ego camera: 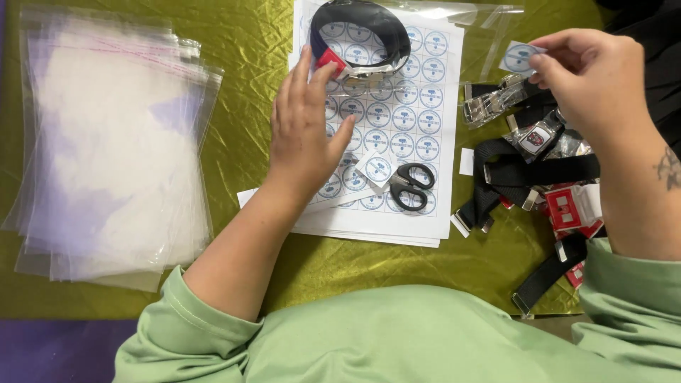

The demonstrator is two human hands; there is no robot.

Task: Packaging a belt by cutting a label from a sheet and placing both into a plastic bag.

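Sticker (520, 57) pinched in right hand (592, 81); bag (489, 35) apparently empty.

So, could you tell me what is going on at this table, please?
A person in a green top sits at a gold cloth. The right hand pinches a cut-out round sticker above a pile of black belts. The left hand lies flat on a sticker sheet, beside a looped belt. Scissors lie on the sheet, and clear bags are stacked on the left.
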